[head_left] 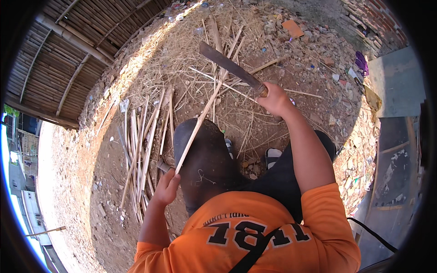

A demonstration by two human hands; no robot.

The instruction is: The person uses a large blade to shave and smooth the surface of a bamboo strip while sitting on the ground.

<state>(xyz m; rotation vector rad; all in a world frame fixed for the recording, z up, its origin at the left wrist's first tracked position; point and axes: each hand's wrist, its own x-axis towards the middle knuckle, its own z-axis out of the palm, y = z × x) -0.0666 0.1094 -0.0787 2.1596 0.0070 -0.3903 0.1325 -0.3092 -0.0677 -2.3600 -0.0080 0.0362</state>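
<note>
My left hand (pixel 167 187) is closed around the lower end of a long pale bamboo strip (pixel 200 119), which slants up across my left knee. My right hand (pixel 274 100) grips the wooden handle of a machete (pixel 231 67). Its dark, worn blade points up and to the left, passing above the far part of the strip; whether the two touch I cannot tell. Just behind my left hand shows a short brown rounded piece (pixel 164 166), partly hidden, its kind unclear.
A pile of split bamboo strips (pixel 142 145) lies on the dirt to my left. More strips (pixel 261 66) and dry shavings are scattered ahead. A bamboo-slat wall (pixel 68 50) stands at the far left, rubble and an orange tile piece (pixel 292 28) at the far right, grey panels (pixel 396 86) to the right.
</note>
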